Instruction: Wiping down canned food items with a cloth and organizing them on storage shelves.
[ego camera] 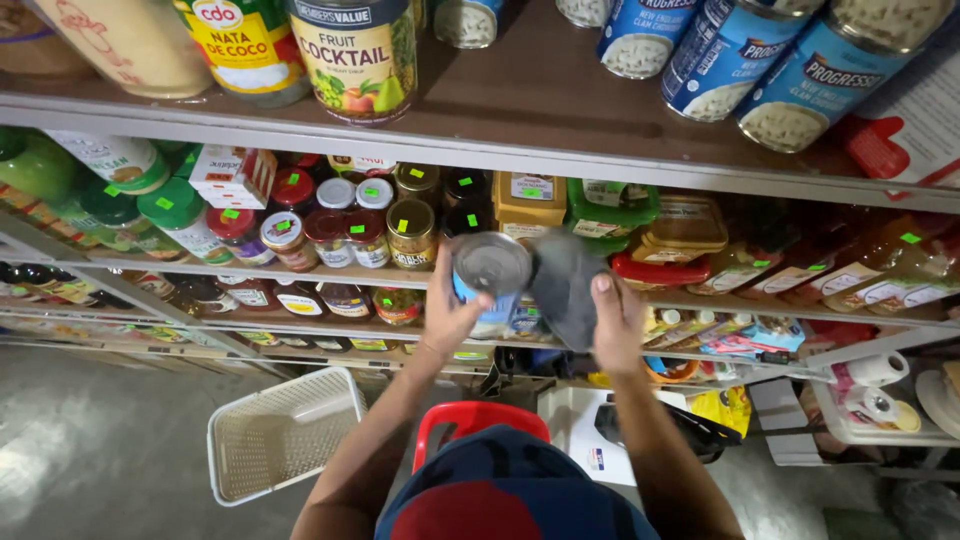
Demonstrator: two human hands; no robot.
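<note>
The left hand (447,310) is wrapped around a blue-labelled tin can (490,275) with a plain silver end, gripping it from its nine o'clock side. The right hand (615,325) holds a dark grey cloth (562,285) bunched against the can's three o'clock side. Both hands are closed on what they hold. The can sits at the centre of the view, held in the air in front of the middle shelf (700,300), not resting on it.

As a judgement: the can is held by one hand only, with the thumb over its edge, so a firm rub from the cloth could twist it loose. It would then fall toward the red stool (470,420) at six o'clock, or onto the floor (90,440) at eight o'clock. The jars crowd the shelf edge just at eleven o'clock from the can, so a careless elbow or swing of the cloth could knock one off. Glass would break on that floor.

Counted, left to right: one white plastic basket (280,430) at seven o'clock on the floor; two cans on the top shelf (560,95) at eleven o'clock, one yellow-labelled (245,45) and one fruit can (357,55); one held can; one cloth; one stool; three blue soup cans (730,50) at one o'clock. The small jars with green stickers (345,225) are too crowded and overlapping to count surely, though well over six show.
</note>
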